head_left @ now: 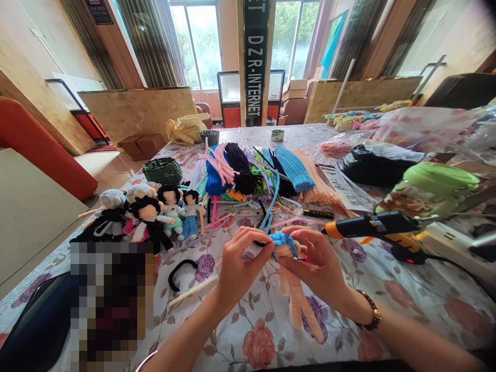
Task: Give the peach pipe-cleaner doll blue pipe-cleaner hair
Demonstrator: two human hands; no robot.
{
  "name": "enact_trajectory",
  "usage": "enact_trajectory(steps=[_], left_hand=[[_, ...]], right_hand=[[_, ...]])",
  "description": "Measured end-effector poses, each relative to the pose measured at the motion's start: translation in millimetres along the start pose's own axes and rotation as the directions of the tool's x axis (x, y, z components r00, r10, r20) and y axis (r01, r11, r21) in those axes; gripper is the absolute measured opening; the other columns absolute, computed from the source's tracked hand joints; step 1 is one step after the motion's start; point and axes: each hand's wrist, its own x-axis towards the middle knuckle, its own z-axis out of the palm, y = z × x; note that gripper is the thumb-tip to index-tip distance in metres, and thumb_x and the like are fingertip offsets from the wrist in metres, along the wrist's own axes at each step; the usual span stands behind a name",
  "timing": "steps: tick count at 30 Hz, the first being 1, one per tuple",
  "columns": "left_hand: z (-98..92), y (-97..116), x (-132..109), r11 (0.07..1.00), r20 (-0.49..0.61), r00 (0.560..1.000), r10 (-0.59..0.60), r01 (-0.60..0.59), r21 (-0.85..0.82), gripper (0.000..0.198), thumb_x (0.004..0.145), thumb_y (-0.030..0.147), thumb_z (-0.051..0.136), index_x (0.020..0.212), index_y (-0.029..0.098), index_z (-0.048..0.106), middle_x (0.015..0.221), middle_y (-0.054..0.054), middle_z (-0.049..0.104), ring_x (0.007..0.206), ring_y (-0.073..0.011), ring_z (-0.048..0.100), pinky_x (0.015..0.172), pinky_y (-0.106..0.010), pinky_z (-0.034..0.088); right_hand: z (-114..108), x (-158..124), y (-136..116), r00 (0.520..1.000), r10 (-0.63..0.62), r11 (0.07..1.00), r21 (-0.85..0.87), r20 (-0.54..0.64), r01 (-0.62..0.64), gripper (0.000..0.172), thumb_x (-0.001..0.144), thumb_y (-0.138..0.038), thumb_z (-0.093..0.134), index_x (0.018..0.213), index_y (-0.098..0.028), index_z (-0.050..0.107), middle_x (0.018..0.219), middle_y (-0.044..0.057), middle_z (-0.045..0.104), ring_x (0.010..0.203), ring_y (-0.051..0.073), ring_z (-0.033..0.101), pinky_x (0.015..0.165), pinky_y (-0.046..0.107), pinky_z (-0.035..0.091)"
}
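While both hands meet over the flower-printed tablecloth (256,336), they pinch a small peach-coloured pipe-cleaner doll with blue fuzzy hair (289,268) between them, just above the table's near middle. The left hand (240,263) has thumb and fingertips closed on the blue hair from the left side, where a blue pipe-cleaner strand (271,206) rises from the head toward the pile behind. The right hand (315,263) curls its fingers around the doll's head and upper body from the right; the doll's long peach legs hang down below the hands, reaching toward the near edge. A beaded bracelet (371,310) sits on the right wrist. Just right of the hands lies an orange-and-black hot glue gun (372,227), its nozzle pointing left. To the left stands a row of finished pipe-cleaner dolls (147,214) beside a dark green woven basket (163,170), and behind the hands lies a heap of coloured pipe-cleaner bundles (256,173)
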Motion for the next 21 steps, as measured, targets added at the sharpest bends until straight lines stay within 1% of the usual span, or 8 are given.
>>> enact_trajectory(steps=[6, 11, 16, 21], left_hand=[[0.5, -0.8, -0.8, 1.000, -0.005, 1.000, -0.006, 0.006, -0.011, 0.003, 0.078, 0.016, 0.066, 0.075, 0.017, 0.065, 0.076, -0.002, 0.067, 0.076, -0.0133, 0.062, 0.072, -0.026, 0.049], [0.6, -0.8, -0.4, 1.000, -0.007, 1.000, -0.005, 0.005, -0.003, 0.004, 0.078, 0.017, 0.066, 0.074, 0.019, 0.065, 0.076, -0.002, 0.067, 0.076, -0.0139, 0.062, 0.071, -0.026, 0.050], [0.6, -0.9, 0.1, 1.000, -0.022, 1.000, 0.020, -0.020, 0.005, 0.005, 0.077, 0.017, 0.067, 0.073, 0.019, 0.066, 0.075, -0.002, 0.067, 0.074, -0.0134, 0.063, 0.070, -0.026, 0.050], [1.4, -2.7, 0.0, 0.999, -0.031, 0.999, 0.042, -0.042, -0.001, 0.003, 0.076, 0.017, 0.068, 0.073, 0.019, 0.068, 0.075, -0.003, 0.068, 0.073, -0.0135, 0.062, 0.068, -0.026, 0.050]], right_hand=[[0.1, -0.2, 0.2, 1.000, -0.003, 1.000, 0.007, -0.001, 0.003, 0.047, 0.077, -0.009, 0.068, 0.111, -0.037, 0.052, 0.115, 0.000, 0.056, 0.107, 0.013, 0.057, 0.078, 0.023, 0.053], [0.1, -1.1, -0.1, 1.000, 0.023, 1.000, -0.020, -0.007, -0.023, 0.046, 0.077, -0.010, 0.069, 0.111, -0.037, 0.052, 0.115, 0.000, 0.056, 0.105, 0.014, 0.058, 0.077, 0.024, 0.054], [-0.3, -1.8, 0.1, 0.999, 0.036, 0.999, -0.035, -0.016, -0.036, 0.044, 0.077, -0.012, 0.069, 0.110, -0.036, 0.053, 0.114, 0.000, 0.057, 0.103, 0.014, 0.059, 0.077, 0.024, 0.054], [-1.0, -3.5, 0.9, 0.997, 0.067, 0.996, -0.049, -0.023, -0.069, 0.045, 0.076, -0.014, 0.071, 0.110, -0.036, 0.053, 0.114, 0.000, 0.058, 0.105, 0.015, 0.060, 0.080, 0.027, 0.055]])
